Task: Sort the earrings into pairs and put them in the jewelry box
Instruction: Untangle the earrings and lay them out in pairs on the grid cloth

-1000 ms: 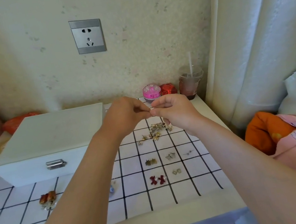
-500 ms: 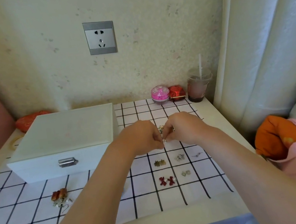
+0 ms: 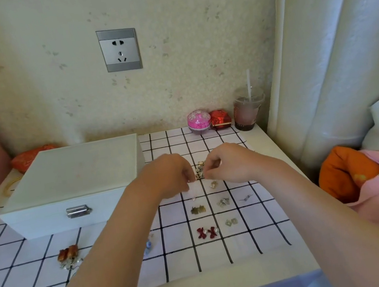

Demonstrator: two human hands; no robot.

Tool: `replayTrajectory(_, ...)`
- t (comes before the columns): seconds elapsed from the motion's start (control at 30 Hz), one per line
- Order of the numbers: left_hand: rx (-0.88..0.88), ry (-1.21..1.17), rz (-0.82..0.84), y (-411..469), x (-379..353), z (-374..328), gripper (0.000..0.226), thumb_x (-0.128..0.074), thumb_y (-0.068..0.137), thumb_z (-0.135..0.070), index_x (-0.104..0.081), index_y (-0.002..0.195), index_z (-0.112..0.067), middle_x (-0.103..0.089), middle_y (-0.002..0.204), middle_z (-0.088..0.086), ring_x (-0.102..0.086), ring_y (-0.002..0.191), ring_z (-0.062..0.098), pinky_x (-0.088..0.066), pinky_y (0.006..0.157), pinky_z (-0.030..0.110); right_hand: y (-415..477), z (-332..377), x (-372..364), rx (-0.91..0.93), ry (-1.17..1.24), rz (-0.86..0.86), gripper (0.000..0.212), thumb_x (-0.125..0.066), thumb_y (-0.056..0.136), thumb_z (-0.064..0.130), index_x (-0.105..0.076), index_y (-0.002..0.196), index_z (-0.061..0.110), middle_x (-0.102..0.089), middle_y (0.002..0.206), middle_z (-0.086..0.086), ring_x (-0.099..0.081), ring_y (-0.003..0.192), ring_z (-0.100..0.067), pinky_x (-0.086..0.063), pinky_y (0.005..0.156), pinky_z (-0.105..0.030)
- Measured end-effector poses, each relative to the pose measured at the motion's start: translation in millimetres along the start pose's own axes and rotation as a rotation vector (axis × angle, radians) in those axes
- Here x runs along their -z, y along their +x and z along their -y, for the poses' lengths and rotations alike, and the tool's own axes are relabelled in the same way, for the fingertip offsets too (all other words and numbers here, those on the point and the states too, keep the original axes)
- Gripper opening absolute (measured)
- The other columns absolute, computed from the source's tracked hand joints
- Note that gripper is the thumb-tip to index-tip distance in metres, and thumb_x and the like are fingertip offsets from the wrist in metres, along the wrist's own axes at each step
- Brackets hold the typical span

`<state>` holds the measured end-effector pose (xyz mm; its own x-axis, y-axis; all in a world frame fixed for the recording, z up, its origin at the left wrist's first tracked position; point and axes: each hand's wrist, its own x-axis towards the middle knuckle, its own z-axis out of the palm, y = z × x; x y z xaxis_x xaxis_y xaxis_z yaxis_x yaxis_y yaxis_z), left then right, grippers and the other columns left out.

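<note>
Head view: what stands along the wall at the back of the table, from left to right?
From the left: red pouch → pink tin → red tin → cup with a straw.

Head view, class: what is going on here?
A person sorts earrings. The left hand pinches a pale pearl-tipped drop earring near the unsorted metal earring pile; the right hand curls beside it, grip contents unclear. Pairs like the red bow earrings lie on the checked cloth. The white jewelry box is closed.
</note>
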<state>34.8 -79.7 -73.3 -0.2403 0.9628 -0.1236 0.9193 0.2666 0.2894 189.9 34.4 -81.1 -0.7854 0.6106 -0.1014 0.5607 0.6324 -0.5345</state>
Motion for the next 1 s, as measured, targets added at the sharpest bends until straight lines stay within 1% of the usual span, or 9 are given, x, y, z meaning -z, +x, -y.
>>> replayTrajectory(0.07, 0.023, 0.002, -0.092, 1.8, 8.0, 6.5, 0.021, -0.072, 0.085, -0.019, -0.071, 0.094, -0.037, -0.068, 0.093, -0.018, -0.062, 0.091, 0.005, -0.054, 0.084, 0.03, 5.1, -0.7, -4.7, -0.02, -0.073, -0.067, 0.007, -0.069, 0.09, 0.029, -0.076, 0.093, 0.03, -0.069, 0.097, 0.016, -0.064, 0.093, -0.008, -0.054, 0.083, -0.03)
replayTrajectory(0.17, 0.05, 0.059, -0.157, 3.9, 10.6, 14.7, 0.021, -0.068, 0.086, -0.02, -0.07, 0.097, -0.039, -0.067, 0.098, -0.018, -0.061, 0.096, 0.007, -0.052, 0.082, 0.028, 8.8, -0.9, -9.7, -0.063, -0.17, -0.074, 0.012, -0.071, 0.09, 0.027, -0.077, 0.099, 0.03, -0.071, 0.104, 0.012, -0.064, 0.096, -0.01, -0.055, 0.086, -0.035)
replayTrajectory(0.27, 0.076, 0.134, -0.129, 6.9, 3.9, 16.0, 0.018, -0.07, 0.085, -0.028, -0.07, 0.1, -0.037, -0.067, 0.103, -0.016, -0.062, 0.098, 0.009, -0.049, 0.078, 0.026, 9.7, -2.5, -10.7, -0.073, -0.182, -0.069, 0.013, -0.076, 0.085, 0.027, -0.078, 0.098, 0.029, -0.072, 0.102, 0.012, -0.064, 0.096, -0.011, -0.054, 0.084, -0.034)
replayTrajectory(0.43, 0.1, 0.181, -0.059, 14.7, -6.6, 7.5, 0.022, -0.074, 0.082, -0.04, -0.069, 0.103, -0.036, -0.067, 0.105, -0.01, -0.062, 0.101, 0.014, -0.05, 0.079, 0.029, 10.1, -3.9, -11.2, -0.071, -0.165, -0.11, 0.007, -0.075, 0.085, 0.028, -0.078, 0.091, 0.03, -0.07, 0.096, 0.015, -0.063, 0.094, -0.01, -0.052, 0.079, -0.031)
replayTrajectory(0.57, 0.116, 0.177, -0.057, 17.1, -12.3, 4.3, 0.016, -0.072, 0.084, -0.034, -0.074, 0.1, -0.032, -0.069, 0.103, -0.007, -0.065, 0.095, 0.018, -0.054, 0.076, 0.031, 7.3, -8.4, -3.3, -0.075, -0.157, -0.108, 0.003, -0.076, 0.085, 0.03, -0.078, 0.087, 0.032, -0.071, 0.094, 0.016, -0.064, 0.093, -0.009, -0.054, 0.082, -0.033)
replayTrajectory(0.73, 0.136, 0.131, -0.09, 18.6, -11.2, 5.6, 0.011, -0.071, 0.085, -0.033, -0.073, 0.096, -0.031, -0.069, 0.1, -0.008, -0.064, 0.093, 0.015, -0.048, 0.069, 0.027, -3.4, -18.9, 9.4, -0.052, -0.108, -0.063, 0.005, -0.079, 0.082, 0.032, -0.077, 0.079, 0.035, -0.071, 0.085, 0.019, -0.064, 0.088, -0.003, -0.055, 0.083, -0.034)
replayTrajectory(0.83, 0.149, 0.14, -0.099, 19.3, -10.2, 6.8, 0.015, -0.07, 0.087, -0.031, -0.069, 0.101, -0.035, -0.067, 0.108, -0.01, -0.063, 0.097, 0.015, -0.05, 0.074, 0.028, -7.1, -23.3, 9.4, -0.037, -0.128, 0.043, 0.005, -0.08, 0.081, 0.031, -0.078, 0.078, 0.035, -0.072, 0.086, 0.021, -0.063, 0.089, 0.0, -0.055, 0.086, -0.034)
replayTrajectory(0.9, 0.147, 0.145, -0.119, 20.5, -9.9, 7.4, 0.023, -0.062, 0.091, -0.02, -0.067, 0.105, -0.037, -0.065, 0.112, -0.01, -0.062, 0.101, 0.015, -0.05, 0.075, 0.028, -7.6, -23.6, 9.2, -0.027, -0.131, 0.084, 0.007, -0.081, 0.08, 0.029, -0.078, 0.083, 0.034, -0.072, 0.089, 0.021, -0.063, 0.091, 0.001, -0.054, 0.087, -0.031)
replayTrajectory(1.0, 0.111, 0.098, -0.128, 21.1, -9.0, 4.7, 0.035, -0.054, 0.091, -0.009, -0.066, 0.108, -0.038, -0.065, 0.106, -0.015, -0.06, 0.099, 0.01, -0.049, 0.074, 0.026, -5.8, -18.0, 10.0, 0.006, -0.009, 0.06, 0.018, -0.078, 0.084, 0.019, -0.077, 0.093, 0.034, -0.069, 0.094, 0.017, -0.063, 0.092, 0.0, -0.053, 0.086, -0.024)
